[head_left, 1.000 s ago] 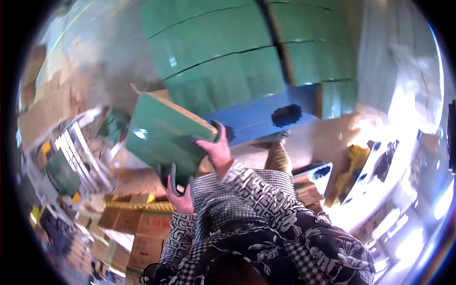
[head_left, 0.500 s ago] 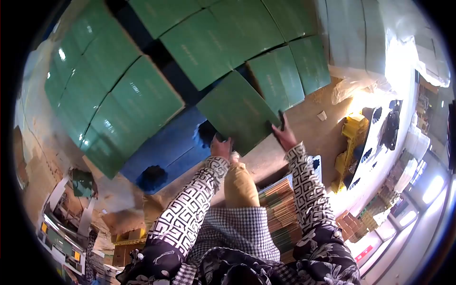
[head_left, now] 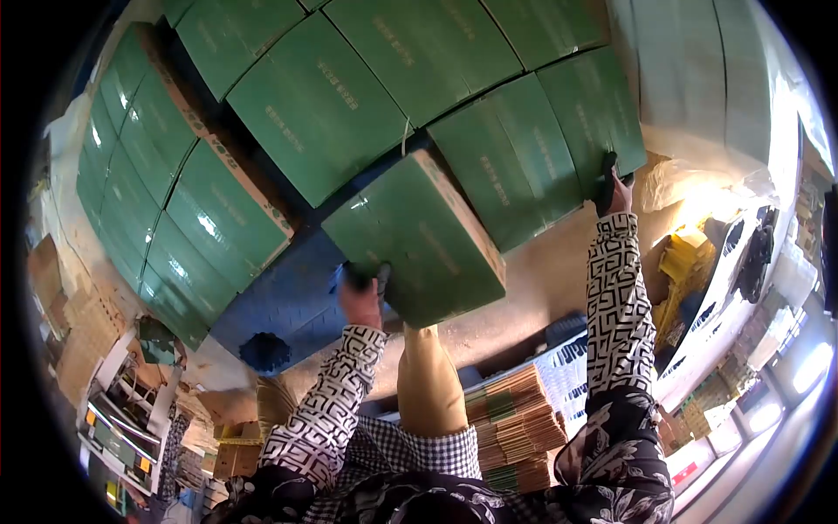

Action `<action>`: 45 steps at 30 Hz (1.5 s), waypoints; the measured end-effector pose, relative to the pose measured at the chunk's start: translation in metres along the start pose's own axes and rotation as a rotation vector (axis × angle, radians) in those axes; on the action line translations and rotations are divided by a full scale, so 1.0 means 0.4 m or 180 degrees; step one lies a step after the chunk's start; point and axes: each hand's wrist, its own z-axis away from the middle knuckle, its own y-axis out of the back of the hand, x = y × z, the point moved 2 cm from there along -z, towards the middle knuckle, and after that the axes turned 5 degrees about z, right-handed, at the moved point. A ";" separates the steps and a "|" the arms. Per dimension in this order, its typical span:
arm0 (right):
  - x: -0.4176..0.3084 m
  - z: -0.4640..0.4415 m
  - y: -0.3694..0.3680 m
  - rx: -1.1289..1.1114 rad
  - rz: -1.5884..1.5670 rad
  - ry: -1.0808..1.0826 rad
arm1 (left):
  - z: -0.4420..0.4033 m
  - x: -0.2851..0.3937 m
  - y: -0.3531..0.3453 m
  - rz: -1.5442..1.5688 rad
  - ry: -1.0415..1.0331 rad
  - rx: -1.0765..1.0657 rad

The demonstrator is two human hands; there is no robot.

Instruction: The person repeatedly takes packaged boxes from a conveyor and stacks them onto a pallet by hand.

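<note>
A green carton [head_left: 428, 244] sits askew in front of the other cartons, its brown side facing right. My left hand [head_left: 362, 303] is at its near left corner, fingers apart, with one finger against the carton's edge. Part of this hand is smeared by motion. My right hand [head_left: 619, 192] reaches to the near edge of another green carton [head_left: 589, 113] at the right end of the row. Its fingers are spread and touch that edge. Both hands have dark-covered fingers. A blue pallet [head_left: 297, 288] shows beneath the loose carton.
More green cartons [head_left: 323, 100] stand packed behind, and another stack [head_left: 218, 214] is on the left. Bundled flat cardboard [head_left: 515, 419] lies near my legs, beside a blue-white pallet [head_left: 567, 375]. Yellow items [head_left: 685, 262] and wrapped pale stacks [head_left: 681, 79] are at the right.
My right hand has left the loose carton and moved right to the end carton. The loose carton now shows its brown side, and my left hand has shifted left along its edge.
</note>
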 end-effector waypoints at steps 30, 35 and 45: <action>0.485 0.906 -0.378 -0.1024 -0.0481 -0.2028 | -0.029 -0.447 1.104 -0.0404 0.1290 0.3239; 0.485 0.949 -0.516 -0.1915 -0.1944 -0.2776 | -0.074 -0.599 1.225 0.0877 0.1323 0.2460; 0.449 0.901 -0.583 -0.1088 -0.0475 -0.2765 | -0.230 -0.684 1.230 0.1410 0.0972 0.1899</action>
